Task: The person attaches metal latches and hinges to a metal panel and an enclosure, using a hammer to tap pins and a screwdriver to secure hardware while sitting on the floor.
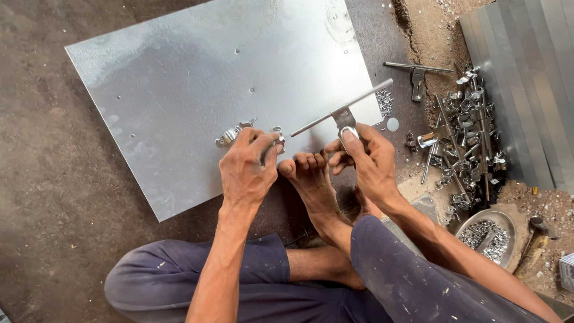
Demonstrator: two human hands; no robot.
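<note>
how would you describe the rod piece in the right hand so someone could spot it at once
Start at the big metal sheet on the ground. At its near right edge the right hand pinches a flat bracket carrying a long thin rod. It slants over the sheet, unlike similar pieces lying in the heap to the right.

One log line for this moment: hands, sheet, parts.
left hand: on clamp | right hand: holds rod bracket | sheet: flat, foot on edge | parts pile: right

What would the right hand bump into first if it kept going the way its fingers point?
Probably nothing new: the right hand already holds a rod with a bracket, and beyond it lies only the metal sheet, which it would slide over. How high it sits is hard to judge.
</note>
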